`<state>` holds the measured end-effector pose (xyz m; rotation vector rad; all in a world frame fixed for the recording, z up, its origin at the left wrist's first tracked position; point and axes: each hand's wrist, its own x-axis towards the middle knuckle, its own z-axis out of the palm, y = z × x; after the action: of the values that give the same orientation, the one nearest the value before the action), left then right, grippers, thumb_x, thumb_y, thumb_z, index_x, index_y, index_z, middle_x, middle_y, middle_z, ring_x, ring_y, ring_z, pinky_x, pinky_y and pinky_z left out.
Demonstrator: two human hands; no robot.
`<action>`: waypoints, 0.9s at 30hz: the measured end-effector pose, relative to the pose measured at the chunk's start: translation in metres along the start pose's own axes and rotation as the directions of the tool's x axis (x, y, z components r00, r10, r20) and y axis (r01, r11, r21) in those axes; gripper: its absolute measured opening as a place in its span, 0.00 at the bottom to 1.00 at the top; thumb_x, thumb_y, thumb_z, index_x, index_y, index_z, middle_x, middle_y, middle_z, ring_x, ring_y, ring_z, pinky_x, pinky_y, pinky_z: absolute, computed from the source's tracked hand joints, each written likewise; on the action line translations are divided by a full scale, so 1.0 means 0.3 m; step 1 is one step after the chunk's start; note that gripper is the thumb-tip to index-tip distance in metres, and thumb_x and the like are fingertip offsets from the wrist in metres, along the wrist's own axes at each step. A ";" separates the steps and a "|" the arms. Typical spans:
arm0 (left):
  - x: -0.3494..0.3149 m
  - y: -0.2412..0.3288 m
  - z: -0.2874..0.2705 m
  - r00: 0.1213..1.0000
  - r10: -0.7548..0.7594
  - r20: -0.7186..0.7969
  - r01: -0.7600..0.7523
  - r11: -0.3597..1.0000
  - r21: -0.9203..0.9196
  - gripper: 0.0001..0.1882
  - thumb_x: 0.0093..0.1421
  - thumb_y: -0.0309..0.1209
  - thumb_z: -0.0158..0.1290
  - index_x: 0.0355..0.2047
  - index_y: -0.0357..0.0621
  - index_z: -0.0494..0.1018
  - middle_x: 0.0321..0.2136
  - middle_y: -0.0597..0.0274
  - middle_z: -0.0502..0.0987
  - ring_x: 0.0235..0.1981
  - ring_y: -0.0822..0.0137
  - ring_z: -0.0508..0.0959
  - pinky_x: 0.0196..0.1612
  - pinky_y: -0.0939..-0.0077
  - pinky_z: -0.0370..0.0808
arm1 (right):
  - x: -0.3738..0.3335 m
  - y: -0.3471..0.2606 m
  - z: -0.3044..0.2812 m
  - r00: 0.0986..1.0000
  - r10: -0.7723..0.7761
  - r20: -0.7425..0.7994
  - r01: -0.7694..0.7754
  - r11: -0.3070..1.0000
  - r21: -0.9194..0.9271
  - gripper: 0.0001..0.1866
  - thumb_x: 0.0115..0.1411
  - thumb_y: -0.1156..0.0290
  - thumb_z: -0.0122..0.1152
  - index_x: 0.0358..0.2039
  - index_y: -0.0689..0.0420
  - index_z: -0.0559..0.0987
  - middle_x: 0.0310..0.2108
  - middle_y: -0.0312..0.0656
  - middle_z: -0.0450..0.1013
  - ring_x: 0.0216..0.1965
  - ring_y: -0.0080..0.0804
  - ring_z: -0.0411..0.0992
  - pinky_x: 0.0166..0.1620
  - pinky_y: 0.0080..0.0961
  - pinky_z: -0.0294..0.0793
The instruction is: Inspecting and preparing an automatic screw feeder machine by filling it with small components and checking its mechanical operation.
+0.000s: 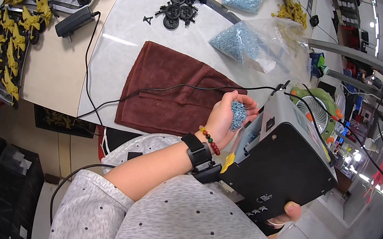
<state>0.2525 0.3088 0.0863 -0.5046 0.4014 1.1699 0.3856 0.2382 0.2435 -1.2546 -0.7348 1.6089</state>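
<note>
My left hand [222,120] is cupped, with a heap of small bluish screws [237,116] lying in its palm. It is beside the open end of a black and grey box-shaped machine [281,166], which looks like a screw feeder and is tilted up off the table. My right hand [288,213] grips the machine's lower right edge; only part of it shows, the rest being hidden behind the casing. A yellow-tipped piece [227,164] sticks out at the machine's near left corner. Beyond my left hand, a folded brown cloth [170,96] lies on the white table.
Bags of bluish screws [236,41] lie at the back, near black toy wheels [172,10]. Trays at left hold yellow and black toy motorbikes [12,48]. A black power adapter's [75,22] cable crosses the cloth. A green fan [320,110] stands behind the machine.
</note>
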 end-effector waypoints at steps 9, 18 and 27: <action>-0.004 0.005 0.031 0.996 -0.082 -0.036 0.083 0.996 0.041 0.20 0.61 0.39 0.34 0.29 0.34 0.68 0.29 0.54 0.73 0.34 0.64 0.75 0.37 0.76 0.72 | -0.040 -0.007 0.064 0.988 -0.155 -0.023 0.137 0.924 -0.356 0.29 0.35 0.72 0.58 0.43 0.69 0.68 0.38 0.51 0.70 0.37 0.42 0.71 0.40 0.31 0.72; -0.005 0.014 0.012 0.998 -0.045 -0.040 0.043 0.998 -0.038 0.20 0.61 0.39 0.35 0.28 0.35 0.69 0.28 0.55 0.74 0.30 0.67 0.74 0.39 0.76 0.71 | -0.013 0.003 -0.009 0.996 -0.082 0.017 0.084 0.960 -0.269 0.30 0.37 0.72 0.59 0.44 0.69 0.67 0.40 0.51 0.69 0.38 0.42 0.71 0.41 0.31 0.72; 0.016 0.012 -0.010 1.000 0.027 0.002 -0.027 0.996 -0.089 0.17 0.61 0.39 0.37 0.29 0.37 0.68 0.29 0.56 0.72 0.35 0.62 0.73 0.44 0.68 0.70 | 0.054 0.012 -0.096 0.997 -0.017 0.082 0.017 1.000 -0.006 0.37 0.38 0.57 0.62 0.46 0.68 0.64 0.42 0.52 0.67 0.40 0.44 0.70 0.42 0.37 0.73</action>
<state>0.2506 0.3120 0.0807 -0.5761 0.3551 1.2186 0.4111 0.2492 0.2256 -1.1898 -0.7998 1.6532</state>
